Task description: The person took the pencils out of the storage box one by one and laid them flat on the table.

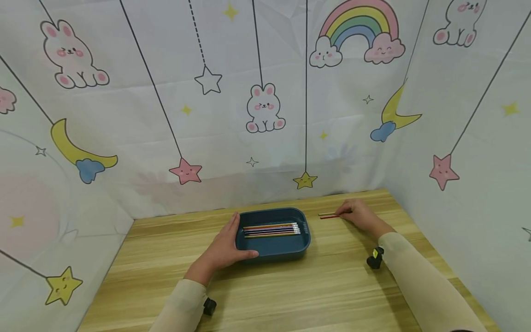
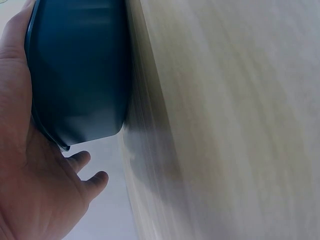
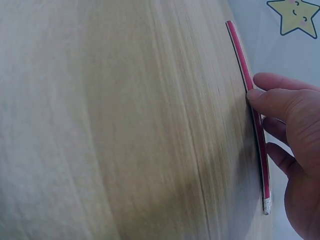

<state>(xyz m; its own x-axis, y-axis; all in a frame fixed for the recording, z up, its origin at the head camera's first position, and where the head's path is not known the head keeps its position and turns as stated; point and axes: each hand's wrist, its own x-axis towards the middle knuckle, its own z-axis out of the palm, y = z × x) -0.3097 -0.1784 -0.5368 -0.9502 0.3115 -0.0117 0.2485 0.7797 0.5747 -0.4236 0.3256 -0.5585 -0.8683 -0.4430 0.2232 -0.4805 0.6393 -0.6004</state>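
Pale backdrop cloth (image 1: 224, 129), printed with rabbits, stars, moons and a rainbow, hangs past the far edge of a wood-grain table (image 1: 274, 290).

Near that edge, the right hand (image 1: 361, 216) reaches down with its fingertips at a red pencil (image 3: 259, 135) that has a dark stripe along its side. Its thumb tip touches the pencil and its index finger sits just past the opposite side; thumb and index are almost together, though I cannot tell whether they have closed on it. The remaining fingers curl loosely beside the shaft. The pencil's long axis runs left to right across those fingers: the end without an eraser points left, toward a dark teal tray (image 1: 269, 253), and the white eraser end lies on the palm side of the thumb. A golden pencil (image 1: 326, 214) shows beyond the red one, just beside it and nearly parallel, its visible end also emerging leftward from the fingers.

The left hand (image 1: 221, 246) is spread wide against the tray's near-left corner, fingers straight along the end wall, thumb stretched along the near rim. Inside, to the right of those fingers, a row of pencils (image 1: 269, 230) lies lengthwise, eraser ends facing right, opposite ends toward the left fingers.
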